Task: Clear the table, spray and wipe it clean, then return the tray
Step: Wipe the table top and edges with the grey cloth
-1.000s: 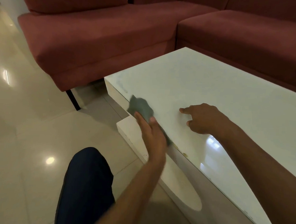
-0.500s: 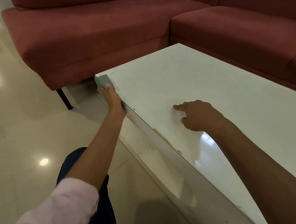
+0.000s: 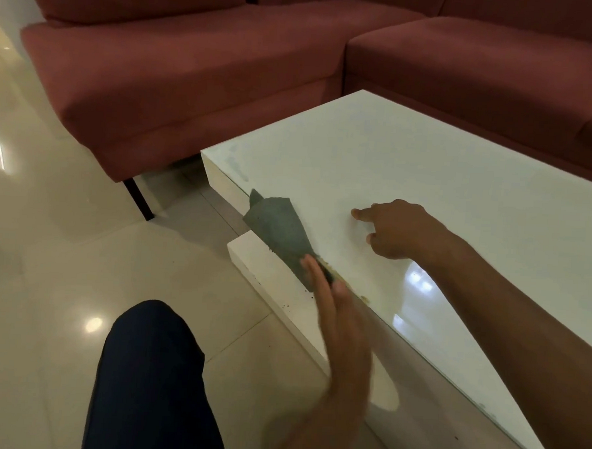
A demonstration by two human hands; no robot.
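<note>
The white glossy coffee table fills the right half of the view, with nothing standing on its top. A grey cloth lies over the table's near edge, close to the left corner. My left hand, blurred by motion, holds the cloth's lower end against that edge. My right hand rests on the tabletop just right of the cloth, index finger out and the other fingers loosely curled, holding nothing. Small brownish crumbs sit along the edge beside my left hand. No tray or spray bottle is in view.
A dark red corner sofa wraps around the table's far and left sides, with a dark leg on the tiled floor. The table's low white base juts out below the top. My knee in dark trousers is lower left.
My left hand swept the cloth along the near edge out to the left corner, then came back toward me to its present spot. My right hand stayed put on the tabletop.
</note>
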